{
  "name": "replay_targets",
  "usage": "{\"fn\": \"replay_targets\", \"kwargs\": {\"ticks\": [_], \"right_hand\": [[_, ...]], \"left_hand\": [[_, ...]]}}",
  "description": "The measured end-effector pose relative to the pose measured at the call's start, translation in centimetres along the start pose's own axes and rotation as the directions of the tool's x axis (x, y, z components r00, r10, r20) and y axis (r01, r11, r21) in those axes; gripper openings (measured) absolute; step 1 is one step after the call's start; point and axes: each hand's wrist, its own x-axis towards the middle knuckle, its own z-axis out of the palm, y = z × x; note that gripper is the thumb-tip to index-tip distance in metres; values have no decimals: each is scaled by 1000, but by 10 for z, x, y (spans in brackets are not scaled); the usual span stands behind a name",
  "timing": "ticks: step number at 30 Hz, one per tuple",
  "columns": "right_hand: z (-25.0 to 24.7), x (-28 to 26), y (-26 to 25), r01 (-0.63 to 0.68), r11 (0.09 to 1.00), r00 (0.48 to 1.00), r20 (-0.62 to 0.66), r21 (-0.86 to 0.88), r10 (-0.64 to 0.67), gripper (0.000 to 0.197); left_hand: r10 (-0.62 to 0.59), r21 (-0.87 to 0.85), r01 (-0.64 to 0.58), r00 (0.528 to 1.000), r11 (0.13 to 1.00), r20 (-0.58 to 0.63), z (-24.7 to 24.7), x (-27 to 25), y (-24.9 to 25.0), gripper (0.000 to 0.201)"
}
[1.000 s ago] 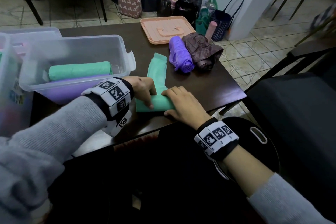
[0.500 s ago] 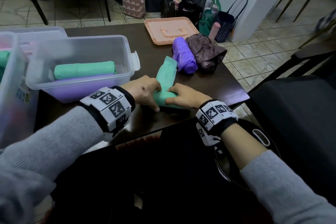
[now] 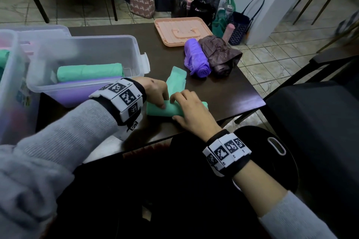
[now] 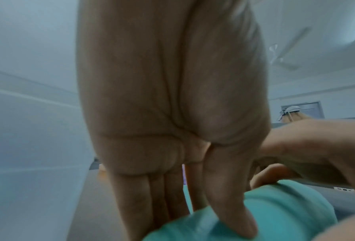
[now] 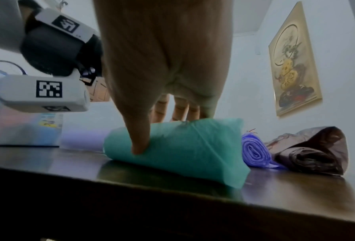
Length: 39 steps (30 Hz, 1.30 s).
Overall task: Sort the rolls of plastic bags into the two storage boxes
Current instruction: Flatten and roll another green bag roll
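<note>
The green roll (image 3: 165, 109) has grown fatter under both hands near the table's front edge. Its loose tail (image 3: 175, 80) is shorter than a second ago, more of it wound in.

Four loose and boxed rolls (image 3: 196, 58) (two green), two boxes (image 3: 85, 48).

Left hand (image 3: 156, 91): your fingers point down and forward, thumb pressing the near side of the green roll (image 3: 165, 110).
Right hand (image 3: 189, 109): your palm arches over the roll's right part, fingers curled on its far side, thumb on the near side.
Wrists: both low, close together.
</note>
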Motion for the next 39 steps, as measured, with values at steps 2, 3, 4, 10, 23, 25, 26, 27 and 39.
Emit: {"fn": "replay_targets", "kwargs": {"ticks": [2,3,4,10,23,25,26,27,39], "right_hand": [[0,5,4,-12,998,1000,-4,66,13,43],[0,8,6,-22,996,1000,12,86,21,44],[-1,13,9,-37,995,999,35,97,34,44],[-8,36,18,-105,988,983,166,112,85,45],[4,18,-2,-90,996,995,-34,-28,89,37],[9,7,-7,-51,996,999,-18,-74,49,48],[11,3,-9,-36,996,999,-29,-86,34,49],[13,-1,-9,-28,997,999,-48,-73,24,47],[-3,17,7,-126,986,973,206,104,103,44]], "left_hand": [[-6,-51,2,997,999,-77,2,-1,-2,44],[-13,-71,1,987,997,-162,4,-2,-3,49],[-14,-84,-7,967,996,-254,7,-2,-3,47],[16,-12,-23,915,1000,-403,26,-8,-1,50],[-11,-27,3,946,1000,-325,26,-6,-2,53],[-25,-25,19,964,1000,-265,25,-8,-3,53],[-28,-19,25,972,1000,-235,25,-9,-3,53],[-35,-13,33,978,999,-206,25,-10,-2,52],[65,-39,-89,910,995,-409,35,-21,-5,56]]}}
